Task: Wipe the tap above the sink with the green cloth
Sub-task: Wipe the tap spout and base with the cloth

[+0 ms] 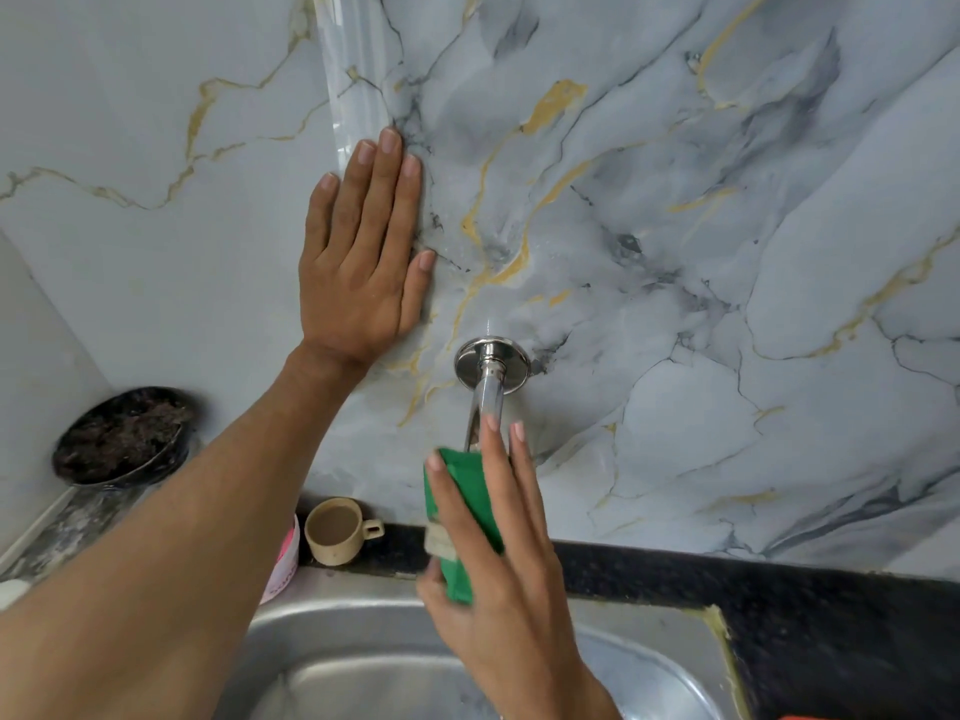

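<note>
The right hand [498, 553] wraps the green cloth [457, 517] around the tap [488, 387], just above the sink [363, 641]. Left of the tap, the left hand [363, 252] lies flat (fingers spread) against the marbled wall [727, 200].

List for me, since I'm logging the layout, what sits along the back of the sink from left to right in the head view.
Dark round pan of blackish residue → pink-lidded tub, partly hidden by the left forearm → small beige cup with a handle → folded green cloth held in the right hand against the chrome tap.
</note>
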A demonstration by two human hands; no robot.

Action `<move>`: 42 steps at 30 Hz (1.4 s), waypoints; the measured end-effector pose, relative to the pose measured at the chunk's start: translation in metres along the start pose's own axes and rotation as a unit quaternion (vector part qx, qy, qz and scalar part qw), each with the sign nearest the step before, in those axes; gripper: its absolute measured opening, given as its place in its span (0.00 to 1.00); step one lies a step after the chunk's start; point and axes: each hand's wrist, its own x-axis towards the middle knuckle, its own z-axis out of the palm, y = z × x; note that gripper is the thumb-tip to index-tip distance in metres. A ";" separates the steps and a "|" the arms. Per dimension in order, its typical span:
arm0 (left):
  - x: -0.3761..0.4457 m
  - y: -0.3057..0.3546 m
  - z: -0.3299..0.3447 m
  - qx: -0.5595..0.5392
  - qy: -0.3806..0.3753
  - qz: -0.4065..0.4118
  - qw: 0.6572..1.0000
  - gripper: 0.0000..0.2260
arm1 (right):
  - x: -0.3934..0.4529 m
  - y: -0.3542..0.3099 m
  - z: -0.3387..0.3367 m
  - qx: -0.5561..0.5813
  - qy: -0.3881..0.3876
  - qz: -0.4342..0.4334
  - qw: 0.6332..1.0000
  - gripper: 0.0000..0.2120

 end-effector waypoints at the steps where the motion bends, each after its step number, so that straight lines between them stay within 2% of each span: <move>1: 0.001 0.000 0.000 0.002 0.001 0.002 1.000 0.29 | -0.010 0.004 -0.004 0.114 0.009 0.038 0.993 0.40; 2: 0.001 0.000 0.000 0.004 0.003 0.003 1.000 0.29 | -0.020 0.007 -0.008 0.260 0.027 0.116 0.958 0.41; 3: 0.001 0.000 0.001 0.004 0.005 0.003 1.000 0.29 | -0.023 0.011 -0.013 0.434 0.061 0.241 0.866 0.40; 4: 0.001 0.000 0.001 0.005 0.006 0.003 1.000 0.29 | -0.023 0.019 -0.015 0.578 0.100 0.369 0.721 0.35; 5: 0.001 0.000 0.001 0.005 0.007 0.002 1.000 0.29 | -0.020 0.028 -0.016 0.669 0.129 0.461 0.568 0.25; 6: 0.001 0.000 0.001 0.003 0.009 0.000 1.000 0.29 | -0.013 0.038 -0.017 0.715 0.116 0.514 0.459 0.19; 7: 0.001 0.000 0.000 -0.001 0.009 -0.001 1.000 0.29 | -0.002 0.048 -0.015 0.733 0.082 0.544 0.400 0.24; 8: 0.001 0.000 0.000 -0.006 0.008 -0.002 1.000 0.29 | 0.010 0.058 -0.011 0.743 0.043 0.552 0.377 0.34; 10: 0.000 0.000 -0.001 -0.013 0.007 -0.002 1.000 0.29 | 0.044 0.067 -0.007 0.786 -0.063 0.495 0.365 0.48; 12: 0.001 0.000 0.000 -0.015 0.007 0.001 1.000 0.29 | 0.075 0.066 0.001 0.825 -0.162 0.415 0.348 0.57; 15: 0.000 -0.001 0.000 -0.016 0.008 0.001 1.000 0.29 | 0.090 0.065 0.011 0.851 -0.194 0.378 0.309 0.63; 17: 0.000 0.000 0.000 -0.013 0.004 0.003 1.000 0.29 | 0.086 0.065 0.013 0.852 -0.191 0.372 0.315 0.62; 19: 0.000 0.000 0.000 -0.012 0.003 0.006 1.000 0.29 | 0.081 0.061 0.011 0.842 -0.202 0.372 0.335 0.60; 22: 0.000 -0.001 0.000 -0.014 0.006 0.004 1.000 0.29 | 0.068 0.055 0.008 0.792 -0.231 0.393 0.406 0.55; 28: -0.002 0.000 0.002 -0.008 0.000 0.004 1.000 0.29 | 0.029 0.055 -0.032 0.556 -0.273 0.428 0.658 0.41; 29: -0.001 0.000 0.002 -0.007 0.000 0.004 1.000 0.29 | 0.025 0.053 -0.040 0.510 -0.241 0.437 0.700 0.37; 30: 0.000 0.000 0.001 -0.005 -0.001 0.004 1.000 0.29 | 0.022 0.049 -0.046 0.467 -0.179 0.450 0.740 0.33; 31: 0.001 0.000 0.000 -0.001 -0.004 0.004 1.000 0.29 | 0.024 0.045 -0.050 0.436 -0.083 0.447 0.776 0.28; 32: 0.001 0.000 -0.002 0.003 -0.009 0.003 1.000 0.29 | 0.031 0.038 -0.051 0.408 0.020 0.417 0.812 0.25; 33: 0.002 0.001 -0.005 0.005 -0.018 0.003 1.000 0.29 | 0.041 0.029 -0.050 0.354 0.092 0.359 0.859 0.24; 34: 0.003 0.002 -0.010 0.006 -0.028 0.002 1.000 0.29 | 0.052 0.019 -0.046 0.254 0.127 0.300 0.911 0.26; 35: 0.004 0.003 -0.016 0.008 -0.040 0.000 0.999 0.28 | 0.060 0.009 -0.038 0.125 0.121 0.238 0.955 0.32; 36: 0.006 0.006 -0.024 0.009 -0.057 -0.006 0.998 0.28 | 0.065 0.000 -0.030 -0.001 0.079 0.181 0.980 0.38; 37: 0.009 0.008 -0.033 0.008 -0.078 -0.013 0.997 0.27 | 0.064 -0.007 -0.023 -0.096 0.029 0.134 0.986 0.40; 38: 0.012 0.011 -0.042 0.004 -0.105 -0.021 0.994 0.27 | 0.060 -0.011 -0.018 -0.139 -0.015 0.106 0.985 0.41; 42: 0.018 0.021 -0.094 -0.058 -0.222 -0.069 0.971 0.27 | 0.028 -0.014 -0.027 -0.140 -0.120 0.087 0.979 0.47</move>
